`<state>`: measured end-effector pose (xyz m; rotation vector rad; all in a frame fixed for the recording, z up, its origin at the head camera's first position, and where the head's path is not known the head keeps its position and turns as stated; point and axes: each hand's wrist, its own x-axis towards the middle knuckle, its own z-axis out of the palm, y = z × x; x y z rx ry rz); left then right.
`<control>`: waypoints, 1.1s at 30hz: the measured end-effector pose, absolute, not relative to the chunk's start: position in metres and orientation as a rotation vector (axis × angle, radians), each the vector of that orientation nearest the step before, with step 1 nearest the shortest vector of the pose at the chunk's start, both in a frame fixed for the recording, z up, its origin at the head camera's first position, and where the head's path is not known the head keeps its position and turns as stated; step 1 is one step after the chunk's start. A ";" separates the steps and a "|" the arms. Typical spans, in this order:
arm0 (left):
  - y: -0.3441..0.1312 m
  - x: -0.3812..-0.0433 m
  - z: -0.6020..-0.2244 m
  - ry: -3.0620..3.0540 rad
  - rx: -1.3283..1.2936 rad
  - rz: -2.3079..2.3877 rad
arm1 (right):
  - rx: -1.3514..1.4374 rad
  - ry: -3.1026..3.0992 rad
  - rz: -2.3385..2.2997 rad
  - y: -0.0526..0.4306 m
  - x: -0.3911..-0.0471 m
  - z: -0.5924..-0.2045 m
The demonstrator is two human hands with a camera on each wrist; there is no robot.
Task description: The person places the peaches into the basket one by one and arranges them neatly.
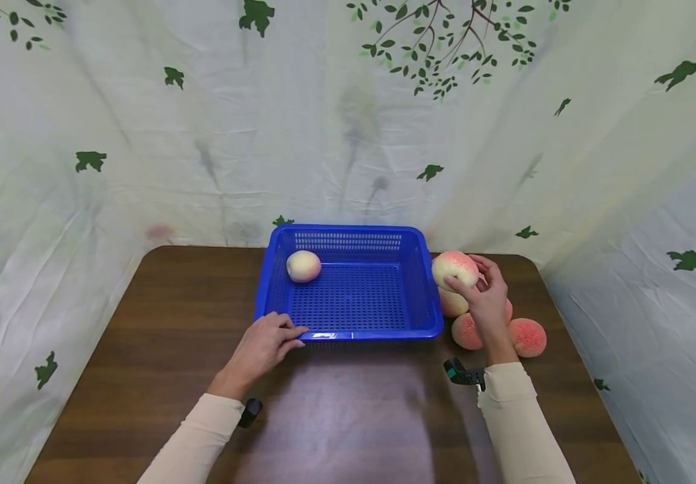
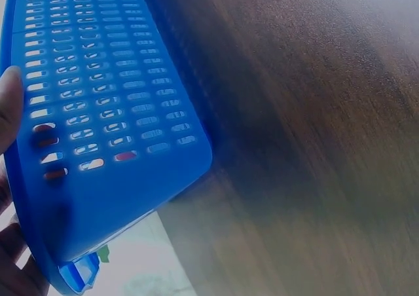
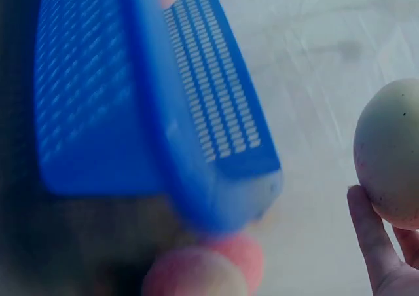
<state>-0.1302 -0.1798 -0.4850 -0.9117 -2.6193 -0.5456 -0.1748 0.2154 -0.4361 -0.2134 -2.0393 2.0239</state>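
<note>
The left hand (image 1: pixel 266 341) pinches the near edge of the blue basket (image 1: pixel 384 334) on the tabletop (image 1: pixel 191 316). The right hand (image 1: pixel 488 299) grips a peach (image 1: pixel 453 267) with thumb and fingers, beside the basket, above more peaches (image 1: pixel 528 337).

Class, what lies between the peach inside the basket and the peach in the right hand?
In the head view, only the interior and right side of the blue basket lie between the inner peach and the held peach.

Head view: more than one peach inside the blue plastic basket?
No, the blue perforated plastic basket holds just one pale round peach, toward its left side.
</note>
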 end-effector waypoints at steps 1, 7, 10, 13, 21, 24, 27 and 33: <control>-0.180 -0.130 -0.485 -2.615 -0.918 -0.550 | -0.196 -2.040 2.035 0.212 -0.178 -0.434; -0.181 -0.132 -0.483 -2.537 -0.973 -0.584 | -0.113 -2.143 2.018 0.191 -0.199 -0.423; -0.181 -0.131 -0.483 -2.506 -0.990 -0.590 | -0.070 -2.183 2.035 0.178 -0.209 -0.419; -0.181 -0.130 -0.483 -2.528 -0.980 -0.594 | -0.042 -2.182 2.091 0.166 -0.220 -0.417; -0.180 -0.130 -0.480 -2.663 -0.923 -0.564 | 0.092 -2.209 2.119 0.137 -0.250 -0.419; -0.180 -0.130 -0.480 -2.651 -0.919 -0.565 | 0.072 -2.244 2.114 0.126 -0.264 -0.427; -0.181 -0.130 -0.480 -2.642 -0.913 -0.567 | 0.049 -2.276 2.112 0.114 -0.273 -0.431; -0.180 -0.131 -0.480 -2.630 -0.932 -0.573 | 0.012 -2.351 2.124 0.096 -0.283 -0.440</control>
